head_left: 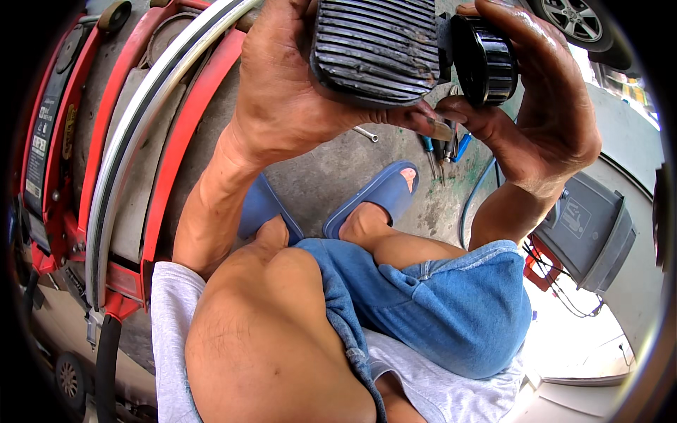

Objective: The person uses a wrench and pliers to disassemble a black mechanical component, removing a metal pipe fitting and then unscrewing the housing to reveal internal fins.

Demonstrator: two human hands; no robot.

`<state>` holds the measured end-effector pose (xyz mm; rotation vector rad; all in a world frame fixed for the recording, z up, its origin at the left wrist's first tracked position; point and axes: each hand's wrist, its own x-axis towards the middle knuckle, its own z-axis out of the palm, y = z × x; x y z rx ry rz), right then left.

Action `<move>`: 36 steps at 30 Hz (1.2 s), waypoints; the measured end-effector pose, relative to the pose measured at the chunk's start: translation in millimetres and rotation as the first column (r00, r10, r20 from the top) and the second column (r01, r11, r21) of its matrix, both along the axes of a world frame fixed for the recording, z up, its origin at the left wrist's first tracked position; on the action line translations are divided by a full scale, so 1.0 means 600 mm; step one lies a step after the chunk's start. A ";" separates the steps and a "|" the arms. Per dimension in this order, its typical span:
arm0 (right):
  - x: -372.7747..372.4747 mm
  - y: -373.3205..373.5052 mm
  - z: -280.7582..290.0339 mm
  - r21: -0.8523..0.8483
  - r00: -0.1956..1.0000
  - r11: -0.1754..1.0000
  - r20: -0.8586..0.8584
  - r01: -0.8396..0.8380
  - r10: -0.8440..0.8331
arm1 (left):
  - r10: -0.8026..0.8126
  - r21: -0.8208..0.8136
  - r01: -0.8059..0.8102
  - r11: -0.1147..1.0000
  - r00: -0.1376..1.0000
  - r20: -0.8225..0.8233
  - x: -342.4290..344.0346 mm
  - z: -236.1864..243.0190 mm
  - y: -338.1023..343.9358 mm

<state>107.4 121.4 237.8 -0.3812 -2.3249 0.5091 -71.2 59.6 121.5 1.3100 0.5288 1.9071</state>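
Near the top edge, my left hand (pixel 278 99) is closed around a black block with a ribbed face (pixel 377 53) and rounded corners, its thumb running along the lower edge. My right hand (pixel 546 106) grips a round black cap-like part with a grooved rim (pixel 486 60), thumb below and fingers above. A small black piece lies between the block and the round part; I cannot tell whether the two are joined. Both thumb tips nearly meet beneath them. The far fingers of both hands are partly hidden or cut off by the frame.
Red floor jacks (pixel 197 134) with a white curved bar (pixel 130 134) line the left. On the concrete past my blue slippers (pixel 377 194) lie a wrench (pixel 367 134) and several hand tools (pixel 444 151). A grey plastic case (pixel 585 218) stands right; a car wheel (pixel 571 17) is top right.
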 end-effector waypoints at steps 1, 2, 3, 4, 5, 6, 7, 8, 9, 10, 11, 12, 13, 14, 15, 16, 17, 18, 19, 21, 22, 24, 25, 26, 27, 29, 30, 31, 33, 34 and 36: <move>0.005 0.001 0.000 -0.006 1.000 1.000 -0.008 -0.019 0.019 | -0.003 0.027 0.003 1.000 1.000 0.016 0.004 0.001 0.001; 0.009 0.002 0.001 -0.012 0.999 0.999 -0.016 -0.038 0.038 | -0.007 0.056 0.005 0.998 0.999 0.033 0.009 0.004 0.003; -0.002 -0.010 0.002 0.007 1.000 1.000 -0.003 0.008 -0.008 | 0.011 -0.036 -0.010 0.999 0.999 0.034 0.010 0.014 -0.007; -0.003 -0.011 -0.003 0.012 1.000 0.999 0.001 0.030 -0.030 | 0.023 -0.086 -0.020 0.996 0.999 0.030 0.007 0.015 -0.021; -0.004 -0.011 -0.009 0.017 0.999 0.999 0.004 0.051 -0.051 | 0.033 -0.136 -0.029 0.990 0.999 0.026 0.004 0.016 -0.035; 0.003 -0.003 -0.014 -0.016 1.000 1.000 -0.015 0.023 -0.023 | 0.044 -0.206 -0.070 0.976 0.991 -0.128 -0.008 0.012 -0.055; 0.004 0.000 -0.015 -0.033 1.000 0.999 -0.026 0.007 -0.008 | 0.047 -0.239 -0.096 0.966 0.978 -0.205 -0.013 0.008 -0.061; 0.004 0.002 -0.016 -0.051 0.999 0.999 -0.038 -0.009 0.007 | 0.045 -0.270 -0.125 0.955 0.958 -0.284 -0.017 0.006 -0.067; 0.006 0.002 -0.011 -0.044 1.000 0.999 -0.030 -0.005 0.003 | 0.046 -0.240 -0.108 0.965 0.967 -0.250 -0.014 0.007 -0.062; 0.007 0.002 -0.007 -0.037 1.000 0.999 -0.022 0.000 0.000 | 0.046 -0.223 -0.098 0.970 0.972 -0.229 -0.010 0.009 -0.058; 0.008 0.002 -0.002 -0.031 1.000 1.000 -0.014 0.004 -0.004 | 0.044 -0.205 -0.088 0.975 0.977 -0.208 -0.006 0.011 -0.055; 0.010 0.002 -0.003 -0.032 1.000 0.999 -0.014 0.007 -0.008 | 0.046 -0.228 -0.085 0.970 0.984 -0.173 -0.002 0.012 -0.055; 0.009 0.000 -0.001 -0.031 1.000 0.999 -0.013 0.011 -0.011 | 0.048 -0.250 -0.081 0.965 0.990 -0.135 0.002 0.013 -0.054; 0.009 -0.003 0.002 -0.029 1.000 0.999 -0.010 0.015 -0.016 | 0.045 -0.248 -0.077 0.966 0.990 -0.132 0.000 0.012 -0.056; -0.002 -0.013 0.002 -0.009 0.999 0.999 0.002 0.044 -0.044 | 0.034 -0.300 -0.102 0.949 0.974 -0.224 -0.009 0.008 -0.064; -0.007 -0.016 -0.001 -0.003 0.998 0.998 0.004 0.056 -0.056 | 0.016 -0.348 -0.130 0.928 0.950 -0.312 -0.016 0.008 -0.069; -0.012 -0.019 -0.005 0.003 0.998 0.998 0.007 0.068 -0.068 | 0.018 -0.355 -0.138 0.925 0.947 -0.320 -0.012 0.009 -0.062; -0.016 -0.021 -0.006 -0.002 0.998 0.998 0.006 0.069 -0.069 | 0.038 -0.263 -0.077 0.962 0.988 -0.147 -0.004 0.018 -0.041; -0.014 -0.018 -0.007 -0.002 0.997 0.997 0.007 0.072 -0.072 | 0.039 -0.212 -0.051 0.976 0.998 -0.056 -0.002 0.014 -0.028; -0.004 -0.006 -0.006 -0.020 0.999 0.999 -0.002 0.043 -0.043 | 0.029 -0.062 -0.028 0.998 0.999 0.016 0.000 0.004 -0.003; 0.002 -0.005 0.001 -0.022 0.999 0.999 -0.001 0.032 -0.032 | 0.024 -0.009 -0.024 1.000 1.000 0.014 0.004 0.001 0.002; -0.006 -0.014 0.005 -0.011 0.999 0.999 -0.007 0.037 -0.037 | 0.027 0.033 -0.028 0.999 1.000 0.012 0.006 -0.004 0.004; -0.008 -0.013 -0.003 -0.009 0.999 0.999 -0.016 0.043 -0.043 | 0.034 0.023 -0.034 0.999 0.999 0.007 0.003 -0.008 0.001; -0.009 -0.012 -0.010 -0.008 0.998 0.999 -0.024 0.050 -0.050 | 0.041 0.013 -0.041 0.999 0.999 0.002 0.000 -0.012 -0.003; -0.002 -0.001 -0.015 -0.019 1.000 1.000 -0.026 0.011 -0.011 | 0.044 0.009 -0.044 0.999 0.999 0.001 -0.001 -0.013 -0.003; 0.003 0.007 -0.018 -0.032 0.999 0.999 -0.029 -0.030 0.029 | 0.049 0.005 -0.049 0.999 0.999 -0.002 -0.006 -0.012 -0.007; 0.007 0.008 -0.011 -0.023 0.999 0.999 -0.018 -0.032 0.032 | 0.035 -0.012 -0.035 0.999 0.999 -0.006 -0.004 -0.007 -0.005; 0.010 0.008 -0.004 -0.014 1.000 0.999 -0.008 -0.030 0.030 | 0.024 -0.016 -0.024 1.000 1.000 -0.002 0.000 -0.002 -0.003; 0.010 0.007 -0.005 -0.017 1.000 1.000 -0.013 -0.026 0.026 | 0.030 -0.036 -0.030 0.999 1.000 -0.001 0.004 0.004 -0.005; 0.006 0.003 -0.009 -0.026 0.999 0.999 -0.025 -0.027 0.026 | 0.040 -0.048 -0.041 0.998 0.999 -0.007 0.003 0.003 -0.009; -0.006 -0.011 -0.006 -0.010 1.000 1.000 -0.011 0.011 -0.011 | 0.033 -0.073 -0.032 0.997 0.999 0.016 0.003 0.003 -0.013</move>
